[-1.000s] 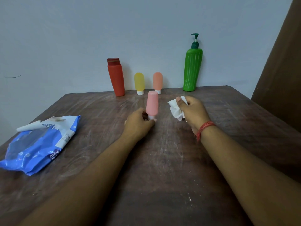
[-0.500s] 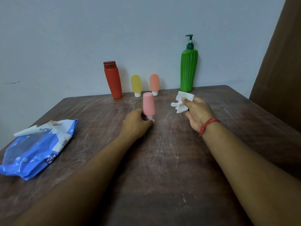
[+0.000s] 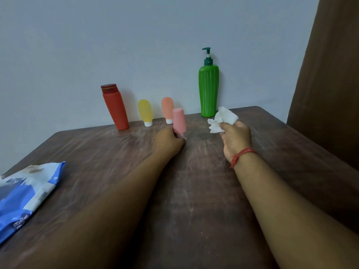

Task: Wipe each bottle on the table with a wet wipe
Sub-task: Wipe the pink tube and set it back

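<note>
My left hand (image 3: 167, 143) grips the lower end of a small pink bottle (image 3: 179, 121), which stands cap-down and leans slightly. A crumpled white wet wipe (image 3: 221, 119) is pinched in my right hand (image 3: 236, 139), to the right of the pink bottle and apart from it. Along the wall at the far edge stand a red bottle (image 3: 115, 107), a small yellow bottle (image 3: 145, 112), a small orange bottle (image 3: 167, 108) and a tall green pump bottle (image 3: 208, 92).
A blue pack of wet wipes (image 3: 25, 195) lies at the left edge of the dark wooden table (image 3: 194, 191). A brown curtain or panel (image 3: 334, 74) rises at the right. The wall stands directly behind the bottles.
Both hands have moved farther from me toward the row of bottles. The pink bottle went with the left hand and now sits close in front of the orange bottle. The wipe has lifted slightly.
</note>
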`<state>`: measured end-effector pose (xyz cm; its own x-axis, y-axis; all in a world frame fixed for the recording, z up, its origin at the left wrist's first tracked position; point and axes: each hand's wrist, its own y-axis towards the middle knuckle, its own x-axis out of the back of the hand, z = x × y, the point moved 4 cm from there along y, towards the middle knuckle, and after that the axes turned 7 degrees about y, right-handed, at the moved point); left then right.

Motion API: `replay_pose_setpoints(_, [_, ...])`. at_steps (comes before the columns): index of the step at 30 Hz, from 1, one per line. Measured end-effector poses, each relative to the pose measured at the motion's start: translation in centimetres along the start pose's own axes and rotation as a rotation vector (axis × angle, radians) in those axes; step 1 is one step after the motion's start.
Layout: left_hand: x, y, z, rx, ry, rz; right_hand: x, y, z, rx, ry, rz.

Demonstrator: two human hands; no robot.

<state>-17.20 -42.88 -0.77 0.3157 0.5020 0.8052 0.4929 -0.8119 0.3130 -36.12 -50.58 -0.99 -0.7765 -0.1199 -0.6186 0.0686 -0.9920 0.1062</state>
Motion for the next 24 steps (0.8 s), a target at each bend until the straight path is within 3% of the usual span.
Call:
replay_pose_setpoints(8, [-4.1, 5.6, -2.1, 0.056, 0.018, -0.096, 0.7, 2.0, -1.0, 0.061, -0.040, -0.026])
replay_pose_setpoints(24, [-7.0, 12.2, -2.7, 0.086, -0.007, -0.115, 1.0, 3.1, -1.2, 0.084, 0.049, -0.063])
